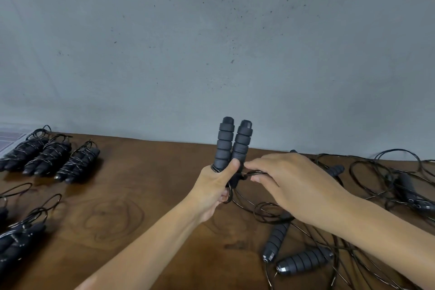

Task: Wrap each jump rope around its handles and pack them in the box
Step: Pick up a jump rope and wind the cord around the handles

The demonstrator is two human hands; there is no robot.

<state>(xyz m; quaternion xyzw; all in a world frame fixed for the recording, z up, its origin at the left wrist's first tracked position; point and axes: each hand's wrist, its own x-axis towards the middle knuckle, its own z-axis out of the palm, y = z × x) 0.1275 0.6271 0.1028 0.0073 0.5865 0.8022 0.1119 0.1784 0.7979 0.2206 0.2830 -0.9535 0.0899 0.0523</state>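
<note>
From the head view, our left hand (215, 186) grips a pair of foam handles (231, 146) upright above the tabletop (141, 195), thumb pressed across them. Our right hand (282, 183) pinches the thin cord (255, 173) just beside their base, so we judge the winding barely begun. Three wrapped ropes (50, 156) lie far left, with more at the left edge (16, 240). A loose tangle (353, 207) waits on the right. We cannot see the box, so packing looks undone.
</note>
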